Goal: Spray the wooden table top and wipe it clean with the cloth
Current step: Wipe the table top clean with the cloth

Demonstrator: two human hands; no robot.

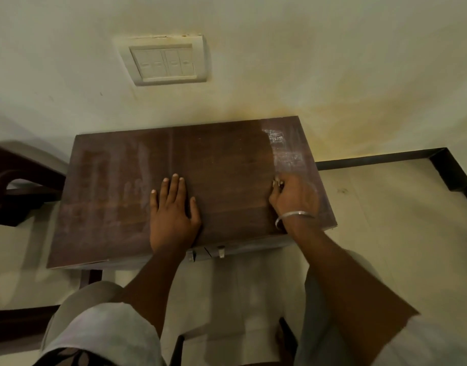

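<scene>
Up beyond your left grip [171, 207], a white switch plate [165, 60] with four rockers sits on the cream wall [306, 48], which is stained yellowish past your right grip [293, 196]. Right of that grip, dark skirting [372, 158] edges the pale floor [385, 233]. Dark wooden furniture [21, 178] stands left of your left grip.

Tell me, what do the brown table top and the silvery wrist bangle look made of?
The dark brown rectangular table top looks like wood or wood-grain laminate: grain streaks, dull sheen. The thin silvery bangle on the wrist looks like polished metal: bright glints.
</scene>
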